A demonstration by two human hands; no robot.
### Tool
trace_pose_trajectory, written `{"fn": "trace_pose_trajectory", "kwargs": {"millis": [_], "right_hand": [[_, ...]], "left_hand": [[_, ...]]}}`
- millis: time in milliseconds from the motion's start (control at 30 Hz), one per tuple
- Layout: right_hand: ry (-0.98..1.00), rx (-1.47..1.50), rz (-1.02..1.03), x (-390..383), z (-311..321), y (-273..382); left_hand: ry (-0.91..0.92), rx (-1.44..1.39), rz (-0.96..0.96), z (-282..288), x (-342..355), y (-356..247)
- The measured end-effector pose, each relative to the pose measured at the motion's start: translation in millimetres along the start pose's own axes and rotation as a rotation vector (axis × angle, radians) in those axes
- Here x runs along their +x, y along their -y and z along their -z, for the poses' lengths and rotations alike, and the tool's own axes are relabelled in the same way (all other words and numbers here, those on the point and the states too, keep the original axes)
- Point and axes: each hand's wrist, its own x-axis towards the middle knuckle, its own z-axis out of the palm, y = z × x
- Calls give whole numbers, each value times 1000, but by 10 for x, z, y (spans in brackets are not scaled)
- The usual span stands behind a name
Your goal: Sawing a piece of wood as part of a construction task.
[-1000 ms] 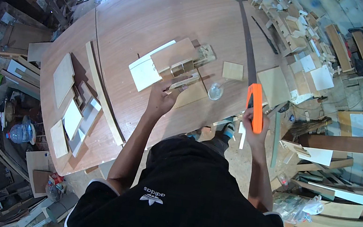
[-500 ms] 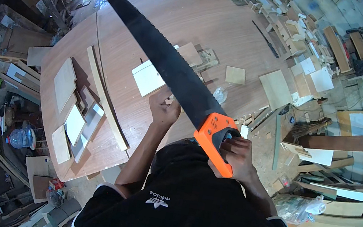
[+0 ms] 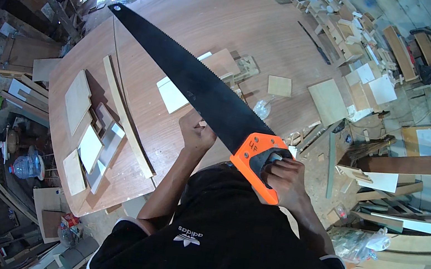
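**Over a wide brown wood-grain table (image 3: 217, 16), a handsaw with a long dark steel blade and orange handle (image 3: 203, 90)**

The saw is held above the table's near part, its blade slanting to the upper left, broad face up and teeth along the far edge. It partly covers a flat white rectangular board (image 3: 172, 97) lying on the table.

The right hand (image 3: 285, 180) is wrapped around the handle. The left hand (image 3: 197, 133) is half curled beside the blade's toothless edge; its fingertips are partly hidden, so I cannot tell whether it has hold of anything. Handling the saw well, I judge, calls for teeth turned down and square to the wood, light short strokes to open the cut, wrist and forearm in line with the blade, and the other hand well clear of the teeth.

Containers, largest first: a crumpled clear plastic bag (image 3: 350, 245) low on the right, contents unclear; a blue-tinted clear plastic bottle (image 3: 27, 165) at the left, its fill too hard to judge; and a small clear round cup (image 3: 262, 108) on the table, too blurred to show what it holds.
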Motion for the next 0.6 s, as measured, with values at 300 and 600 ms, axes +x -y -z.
{"fn": "trace_pose_trajectory", "kwargs": {"millis": [300,600], "right_hand": [[-583,20,-571,-247,137,-634],[-865,-29,-919,-978,547,-364]], "left_hand": [[137,-195,166,-87,-227,-492],[498,-442,505,-548,127,-272]]}}
